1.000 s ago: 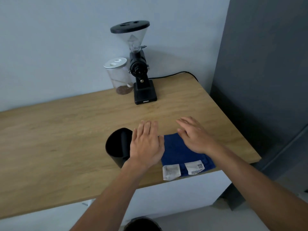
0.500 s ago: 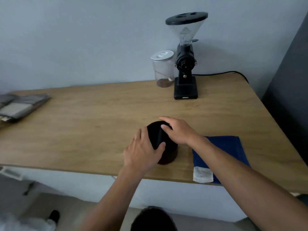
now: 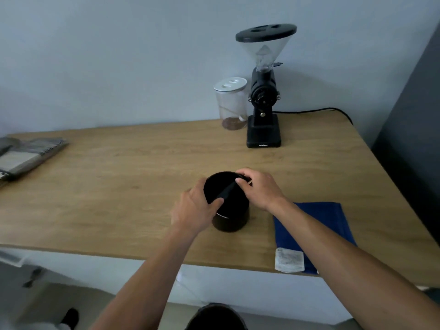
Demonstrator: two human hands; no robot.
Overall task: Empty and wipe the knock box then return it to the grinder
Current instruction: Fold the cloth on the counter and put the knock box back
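Nearest to me, below the table's front edge, a dark round object sits on the floor, only its top showing, so I cannot tell what it is. My two bare forearms reach up from there over the wooden table. Under my right forearm lies a blue cloth, flat near the front right edge of the table, with a white label at its near corner hanging just at the edge. Just left of the cloth stands the black knock box, upright on the table and well apart from the grinder. My left hand is wrapped around its left side, thumb laid over the rim, gripping the wall. My right hand is closed on the far right part of the rim, fingers pinching the end of the black bar that runs across the opening. Further back on the left edge of the table lies a folded grey-and-white striped cloth. At the back, against the pale wall, the black grinder stands with its clear hopper and black lid, a cord trailing off to its right, and a clear jar with a white lid and some brown grounds at the bottom stands just beside it on the left.
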